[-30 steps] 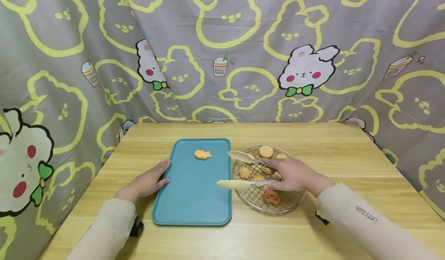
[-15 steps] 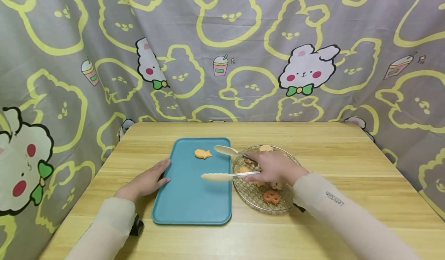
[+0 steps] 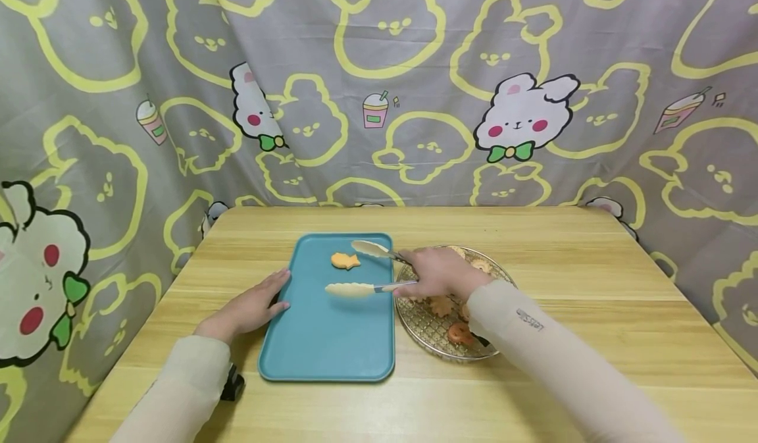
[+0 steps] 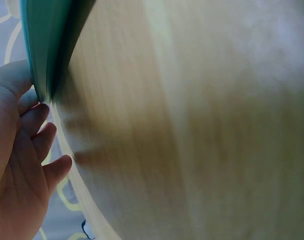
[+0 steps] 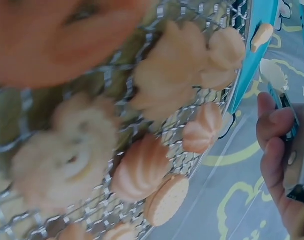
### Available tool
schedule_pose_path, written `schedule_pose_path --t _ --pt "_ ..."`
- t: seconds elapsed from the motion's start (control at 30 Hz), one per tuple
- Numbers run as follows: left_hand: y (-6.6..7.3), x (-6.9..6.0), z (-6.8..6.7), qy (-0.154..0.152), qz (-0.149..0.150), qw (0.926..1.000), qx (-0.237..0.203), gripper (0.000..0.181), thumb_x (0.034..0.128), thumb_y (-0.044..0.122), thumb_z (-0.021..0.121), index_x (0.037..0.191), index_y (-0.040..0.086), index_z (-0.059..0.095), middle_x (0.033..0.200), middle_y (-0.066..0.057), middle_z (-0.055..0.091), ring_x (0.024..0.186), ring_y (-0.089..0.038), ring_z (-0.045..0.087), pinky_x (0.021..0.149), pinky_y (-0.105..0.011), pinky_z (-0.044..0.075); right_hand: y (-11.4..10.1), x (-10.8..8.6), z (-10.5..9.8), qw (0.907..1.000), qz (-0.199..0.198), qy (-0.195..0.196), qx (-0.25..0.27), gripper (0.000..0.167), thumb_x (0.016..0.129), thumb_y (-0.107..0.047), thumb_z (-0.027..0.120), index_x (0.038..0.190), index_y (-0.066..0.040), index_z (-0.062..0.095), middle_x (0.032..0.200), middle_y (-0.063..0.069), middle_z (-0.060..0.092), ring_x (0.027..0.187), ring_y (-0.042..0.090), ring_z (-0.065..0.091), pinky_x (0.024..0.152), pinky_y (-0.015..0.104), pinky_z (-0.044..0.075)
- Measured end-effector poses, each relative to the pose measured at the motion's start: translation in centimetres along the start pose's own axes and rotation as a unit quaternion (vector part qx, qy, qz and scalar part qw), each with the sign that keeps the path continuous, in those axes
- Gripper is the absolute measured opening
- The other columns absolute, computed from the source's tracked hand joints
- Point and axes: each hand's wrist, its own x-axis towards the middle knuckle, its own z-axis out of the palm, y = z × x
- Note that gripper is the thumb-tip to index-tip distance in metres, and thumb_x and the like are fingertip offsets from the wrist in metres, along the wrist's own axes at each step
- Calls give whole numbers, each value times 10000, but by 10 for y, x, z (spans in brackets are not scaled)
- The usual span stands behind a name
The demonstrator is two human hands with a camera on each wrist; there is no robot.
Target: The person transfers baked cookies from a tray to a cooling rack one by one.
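Note:
My right hand (image 3: pixel 441 272) grips a pair of metal tongs with cream-coloured tips (image 3: pixel 351 289). The tongs stand spread, over the right half of a blue rectangular tray (image 3: pixel 326 344), and I see nothing between their tips. On the tray's far part lies a fish-shaped cookie (image 3: pixel 343 260), just left of the upper tip. My left hand (image 3: pixel 251 305) rests at the tray's left edge, its fingers touching the rim in the left wrist view. Below my right hand, a round wire mesh rack (image 3: pixel 422 338) bears several cookies, partly hidden by that hand and sleeve.
In the right wrist view the rack holds a pretzel-shaped cookie (image 5: pixel 57 40), a swirled cookie (image 5: pixel 142 170) and a round dotted sandwich cookie (image 5: pixel 167 200), among others. The wooden table (image 3: pixel 592 285) extends right of the rack. A patterned curtain (image 3: pixel 414 54) hangs behind and beside it.
My right hand has carried the tongs leftward from above the rack to above the tray, the tips still apart. My left hand has stayed at the tray's edge.

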Motion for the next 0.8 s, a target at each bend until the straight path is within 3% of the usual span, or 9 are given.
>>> schedule_pose_path --t 0.1,0.4,0.8 --pt "0 0 0 -6 -15 10000 -21 696 988 314 535 1509 -4 201 1545 -217 179 1385 -421 195 1076 -584 229 -3 7 0 9998 141 -119 -13 905 810 -693 572 1451 -75 411 1215 76 624 1040 249 612 795 429 523" --pt "0 0 0 55 54 10000 17 682 987 292 541 1499 -23 220 1535 -233 191 1379 -428 205 1072 -582 238 -11 21 3 9990 343 -294 -3 921 816 -709 546 1462 -72 389 1281 92 590 1105 270 588 821 425 521" --pt "-1 -1 0 25 50 10000 -31 683 990 297 534 1503 -18 210 1541 -222 185 1383 -423 199 1076 -583 229 -19 30 4 9982 476 -359 55 847 824 -690 557 1459 -148 420 1218 100 625 958 250 631 562 347 500"
